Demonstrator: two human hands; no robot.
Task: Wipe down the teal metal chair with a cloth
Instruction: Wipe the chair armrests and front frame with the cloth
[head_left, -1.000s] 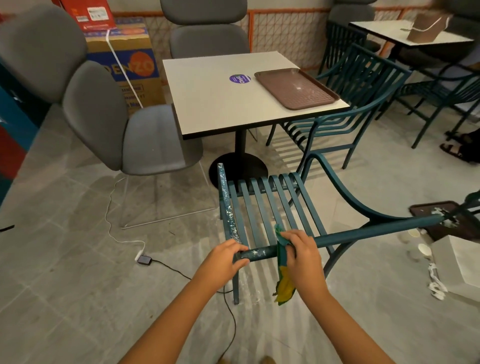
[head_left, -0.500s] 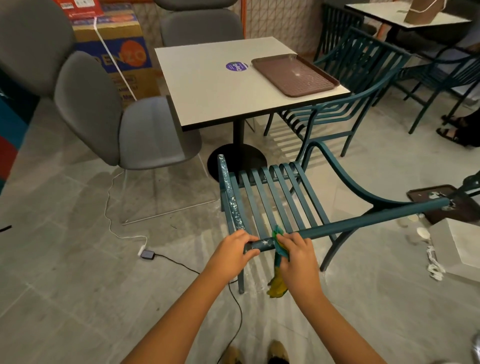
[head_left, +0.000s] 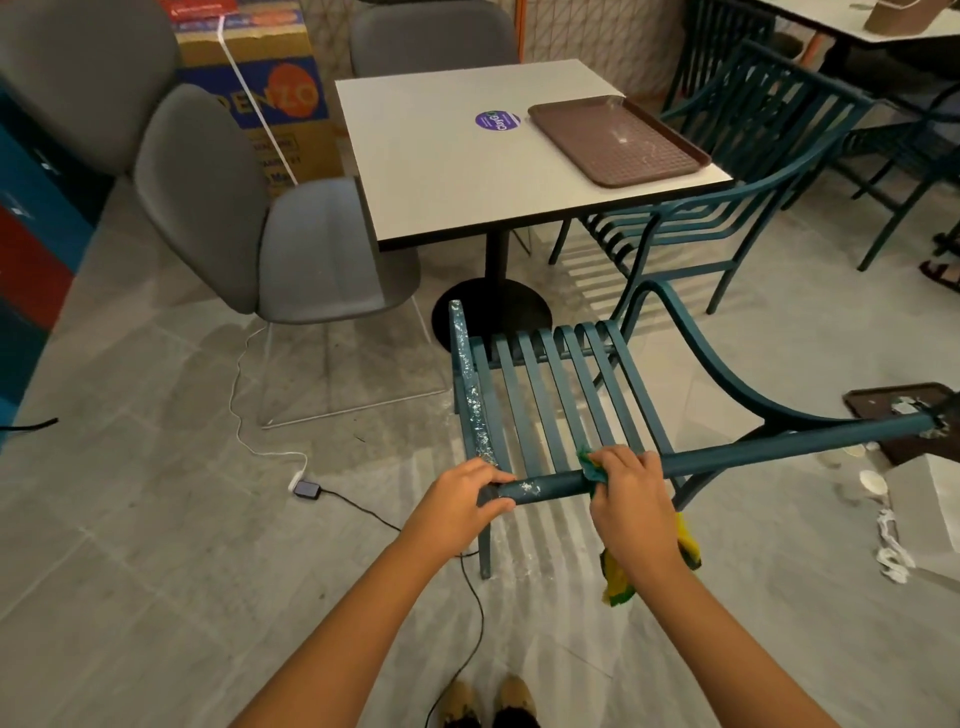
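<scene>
The teal metal chair stands near the middle of the floor, its slatted seat just short of the white table and its top rail running across the near side from left to right. The left hand is curled shut around the left end of that rail, steadying it; the right hand is closed over the rail just to the right, pinching the cloth against the metal, with the green and yellow tail hanging loose below the wrist.

The risks, as I judge them, are mostly of missed dirt and a shifting chair. White flecks sit on the rail between the two hands and along the left side bar; the cloth covers only a narrow band, so a stroke to the right would leave that patch untouched — and the part under the left palm cannot be cleaned until that hand moves. The cloth is held by a small fold; a hard pull could drag it out of the fingers or bunch it so bare skin rubs the rail. A heavy sideways push might scrape the chair across the tiles or tip it toward the person; a black cable lies on the floor near the left rear leg, close enough that a sliding leg or a step could catch it.
</scene>
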